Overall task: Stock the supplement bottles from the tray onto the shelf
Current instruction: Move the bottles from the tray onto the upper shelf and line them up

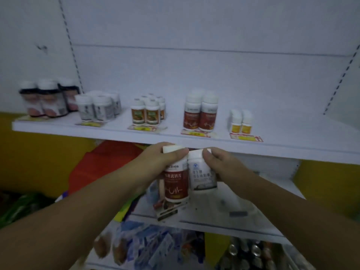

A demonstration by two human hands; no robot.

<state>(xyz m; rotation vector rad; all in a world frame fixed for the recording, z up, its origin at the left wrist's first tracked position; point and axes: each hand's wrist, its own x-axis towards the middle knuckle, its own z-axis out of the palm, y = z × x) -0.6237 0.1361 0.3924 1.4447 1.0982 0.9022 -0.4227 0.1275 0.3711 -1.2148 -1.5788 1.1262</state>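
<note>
- The left hand (161, 158) curls round the red-label bottle (176, 184), thumb across its shoulder just under the white cap; the bottle is upright.
- The right hand (218, 164) grips the white-label bottle (202, 176) near its cap, thumb in front. This bottle touches the red-label one at its 3 o'clock.
- Both bottles hang just below the front edge of the shelf (292, 133), at 6 o'clock from the red-label pair (200, 114) standing there.
- Along the shelf from 9 to 3 o'clock stand dark bottles (48, 102), grey-label bottles (97, 108), green-label bottles (148, 112), the red-label pair and small yellow-label bottles (241, 121) (each group close to the front lip).
- At 3 o'clock of the yellow-label bottles the board lies bare as far as the slotted upright (341, 80).
</note>
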